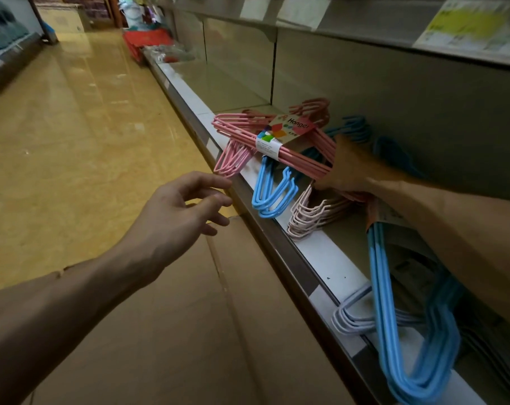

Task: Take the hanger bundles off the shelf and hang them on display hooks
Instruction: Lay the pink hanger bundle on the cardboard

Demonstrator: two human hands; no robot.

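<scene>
Right hand (345,168) reaches onto the low shelf (315,252), fingers closed around the near end of the pink hanger bundle (280,147), bundle lifted and tilted, its far corner sticking out left past the shelf edge. Paper label (289,130) reading "Hanger" wraps the middle of the bundle. Left hand (178,211) open, fingers loosely spread, empty, hovering in the aisle just left of the shelf edge, fingertips near the pink bundle's hanging corner but not touching. Under the pink bundle a blue hanger bundle (272,191) droops over the shelf lip, a pale pink bundle (309,217) just beside it on the near side. More blue hangers further back on the shelf behind the right hand, blurred. Nearer, a large blue bundle (411,340) hangs over the edge at lower right, with a pale lilac bundle (353,317) poking out beside it. Flat cardboard (189,331) on the floor below the left arm, glossy yellow floor (72,127) to the left, red basket (148,42) far down the aisle
</scene>
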